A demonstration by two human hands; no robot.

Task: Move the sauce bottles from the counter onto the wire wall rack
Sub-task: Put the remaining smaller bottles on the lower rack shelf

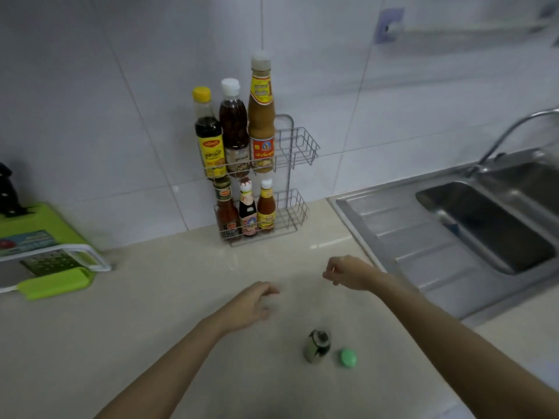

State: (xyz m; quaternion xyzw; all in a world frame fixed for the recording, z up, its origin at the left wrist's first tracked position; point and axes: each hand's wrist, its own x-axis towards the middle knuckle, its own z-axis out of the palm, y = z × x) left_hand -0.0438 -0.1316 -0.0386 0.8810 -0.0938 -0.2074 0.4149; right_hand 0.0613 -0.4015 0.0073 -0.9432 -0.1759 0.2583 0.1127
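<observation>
Below both hands [252, 302], small bottle [317, 345]

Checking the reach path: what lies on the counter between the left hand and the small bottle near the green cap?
Nothing: in the head view, only bare counter separates the left hand from the small bottle.

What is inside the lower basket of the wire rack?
The lower basket holds three small sauce bottles in a row at its left; its right part is free. The upper basket hides the leftmost bottle's cap.
</observation>
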